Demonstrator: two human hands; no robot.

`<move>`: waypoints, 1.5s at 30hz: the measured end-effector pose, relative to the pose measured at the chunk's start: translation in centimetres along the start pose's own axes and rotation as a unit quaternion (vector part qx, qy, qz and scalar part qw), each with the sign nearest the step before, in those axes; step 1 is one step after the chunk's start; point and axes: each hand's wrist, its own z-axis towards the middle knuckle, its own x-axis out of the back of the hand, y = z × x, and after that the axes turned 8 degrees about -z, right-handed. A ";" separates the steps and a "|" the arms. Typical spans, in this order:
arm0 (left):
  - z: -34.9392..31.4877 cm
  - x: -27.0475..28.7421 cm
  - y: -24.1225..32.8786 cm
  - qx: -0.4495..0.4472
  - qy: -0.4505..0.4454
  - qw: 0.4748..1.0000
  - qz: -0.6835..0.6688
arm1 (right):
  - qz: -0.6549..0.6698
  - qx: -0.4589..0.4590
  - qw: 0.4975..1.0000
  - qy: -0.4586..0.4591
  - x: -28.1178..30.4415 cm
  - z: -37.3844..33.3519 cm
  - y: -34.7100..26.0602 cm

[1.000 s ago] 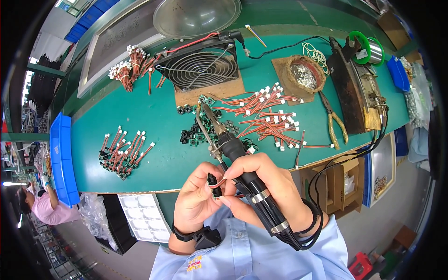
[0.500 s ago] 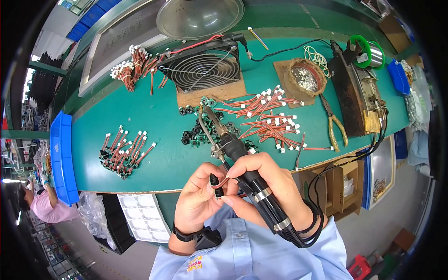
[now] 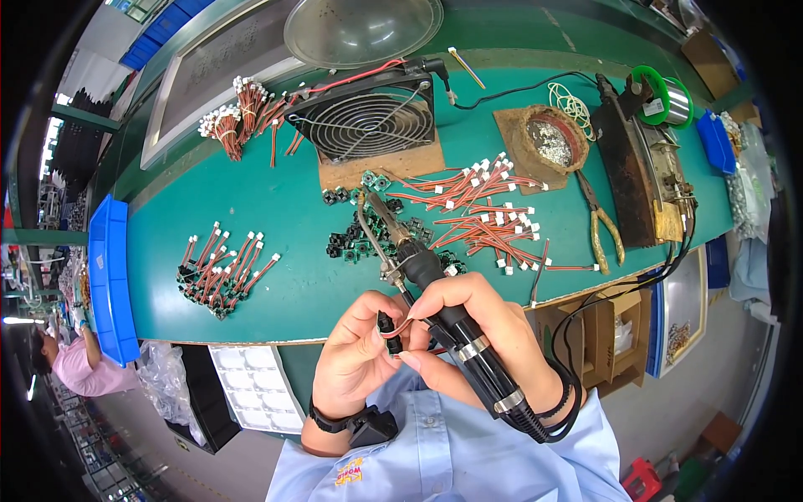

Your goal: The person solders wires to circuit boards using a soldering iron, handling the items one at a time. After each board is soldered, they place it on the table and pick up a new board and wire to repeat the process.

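Note:
Close to the table's near edge, my left hand pinches a small black component between thumb and finger. My right hand is wrapped round a black soldering iron fitted with a metal feed tube, its tip pointing away from me. The right fingertips also touch a short red-and-brown wire lead that meets the component. Beyond the iron's tip lies a heap of small black-and-green circuit board parts. To its right are loose wire leads with white connectors.
A fan with a round grille stands at the back. Pliers, a round dish of solder scraps, a solder spool and a soldering station are on the right. Wired parts lie left, beside a blue bin.
Both hands keep nearly the same pose, with the component and iron still held. The view shifts very slightly.

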 end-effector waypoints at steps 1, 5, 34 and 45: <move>0.0 0.0 0.0 0.000 0.000 1.000 0.000 | -0.008 0.007 1.000 0.001 0.0 0.1 0.0; 0.0 0.2 0.0 0.001 -0.002 1.000 -0.004 | -0.012 0.011 1.000 -0.001 0.0 0.1 0.0; 0.0 0.4 0.0 0.001 -0.007 1.000 -0.007 | 0.010 -0.004 1.000 -0.017 0.1 0.2 0.1; 0.1 -0.1 -0.2 -0.004 -0.004 1.000 -0.002 | -0.002 0.004 1.000 -0.012 0.3 0.3 0.1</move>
